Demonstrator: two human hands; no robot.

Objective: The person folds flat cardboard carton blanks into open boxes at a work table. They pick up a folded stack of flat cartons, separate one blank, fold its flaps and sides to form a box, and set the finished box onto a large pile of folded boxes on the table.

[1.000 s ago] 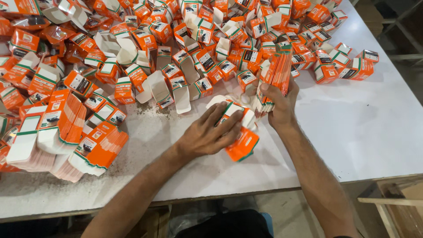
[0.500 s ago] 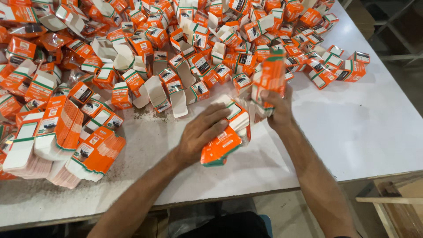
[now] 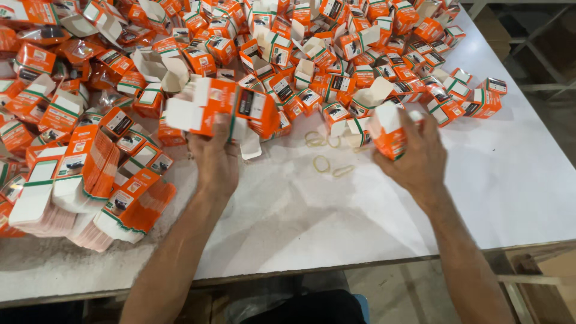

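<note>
Head view is showing your left hand (image 3: 215,157) closing its fingers around a fanned bunch of flat orange cartons (image 3: 223,109), lifting them just off the white table (image 3: 510,180) so their edges are lining up. Your right hand (image 3: 414,153) is curling around a smaller carton bundle (image 3: 387,129), apart from the left. Loose rubber bands (image 3: 327,157) are lying between your hands, within reach, with neat carton stacks (image 3: 90,192) sitting near your left forearm.
</note>
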